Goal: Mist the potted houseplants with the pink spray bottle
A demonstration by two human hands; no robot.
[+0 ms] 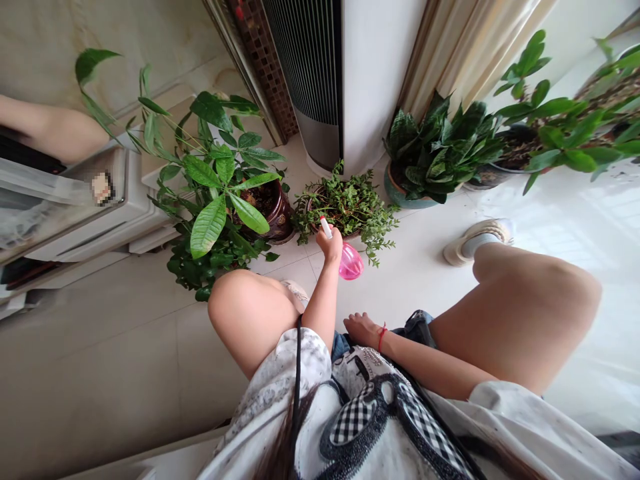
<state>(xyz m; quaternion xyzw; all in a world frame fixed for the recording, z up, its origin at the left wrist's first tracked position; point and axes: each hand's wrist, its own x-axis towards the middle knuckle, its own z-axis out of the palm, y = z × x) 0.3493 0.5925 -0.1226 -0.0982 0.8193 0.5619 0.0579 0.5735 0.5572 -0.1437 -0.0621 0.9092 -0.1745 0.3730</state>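
Note:
My left hand (331, 244) is closed around the neck of a spray bottle with a clear pink body (351, 261). Its white nozzle with a red tip (326, 227) points up and forward, over a low leafy potted plant (345, 200). My right hand (364, 329), with a red string on the wrist, rests by my lap near the denim shorts. Its fingers are loosely bent and apart, and nothing shows in them. Left of the leafy plant stands a taller broad-leaved plant (213, 180) in a dark brown glazed pot (280, 217).
A tall floor unit with a dark grille (310, 67) stands behind the plants. Rightward are a dark-leaved plant (425, 160) in a teal pot, another potted plant (560, 133) and a curtain (460, 53). A person's arm (55, 127) shows at left above a white cabinet (115, 213).

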